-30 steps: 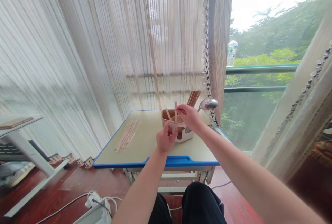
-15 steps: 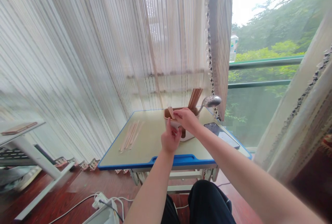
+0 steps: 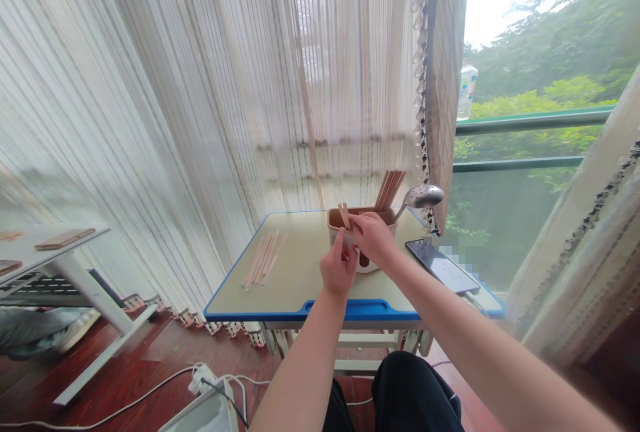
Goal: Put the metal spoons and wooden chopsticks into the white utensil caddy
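Observation:
A tan and white utensil holder [image 3: 339, 220] stands at the far middle of a small blue-edged table [image 3: 300, 279]. Brown chopsticks [image 3: 389, 189] and a metal ladle [image 3: 419, 197] stick out of its back. My right hand [image 3: 374, 240] pinches a few light wooden chopsticks [image 3: 344, 215] at the holder's front rim. My left hand [image 3: 339, 269] is curled against the holder's near side, thumb up by the rim. A loose bunch of light chopsticks [image 3: 263, 259] lies on the table's left half.
A dark phone [image 3: 442, 265] lies on the table's right side. String curtains hang close behind the table, with a window and railing to the right. A white desk [image 3: 55, 245] stands at left. A power strip and cables [image 3: 203, 379] lie on the red floor.
The chopsticks in my right hand have gone lower into the holder. My left hand has closed in on the holder's side. The view has shifted, showing the phone.

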Motion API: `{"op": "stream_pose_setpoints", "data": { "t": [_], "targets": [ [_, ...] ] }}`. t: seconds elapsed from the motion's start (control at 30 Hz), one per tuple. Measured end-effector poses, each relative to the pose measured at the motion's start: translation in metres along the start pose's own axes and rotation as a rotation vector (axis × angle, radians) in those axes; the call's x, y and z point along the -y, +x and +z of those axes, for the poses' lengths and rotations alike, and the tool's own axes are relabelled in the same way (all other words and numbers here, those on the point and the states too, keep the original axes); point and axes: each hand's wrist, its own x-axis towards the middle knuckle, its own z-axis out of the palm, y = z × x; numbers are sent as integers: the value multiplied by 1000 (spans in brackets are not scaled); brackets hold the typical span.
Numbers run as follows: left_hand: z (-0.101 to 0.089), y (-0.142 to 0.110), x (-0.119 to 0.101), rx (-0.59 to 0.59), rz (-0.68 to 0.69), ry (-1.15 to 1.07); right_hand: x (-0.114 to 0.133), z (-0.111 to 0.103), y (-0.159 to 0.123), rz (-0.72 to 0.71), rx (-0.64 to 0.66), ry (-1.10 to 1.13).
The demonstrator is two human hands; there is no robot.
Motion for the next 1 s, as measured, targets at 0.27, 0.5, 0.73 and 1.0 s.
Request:
{"op": "stream_pose_setpoints", "data": {
  "t": [0.27,0.5,0.73,1.0],
  "targets": [
    [-5,5,-2,-326,-193,-68,0,3,0,1,8,64],
    [-51,26,27,-258,-251,-56,29,-12,-18,-65,-197,46],
    [-122,28,93,-248,-208,325,104,26,-38,-353,49,281],
    [-123,16,90,-241,-328,468,71,150,-31,53,223,438]
  ]
}}
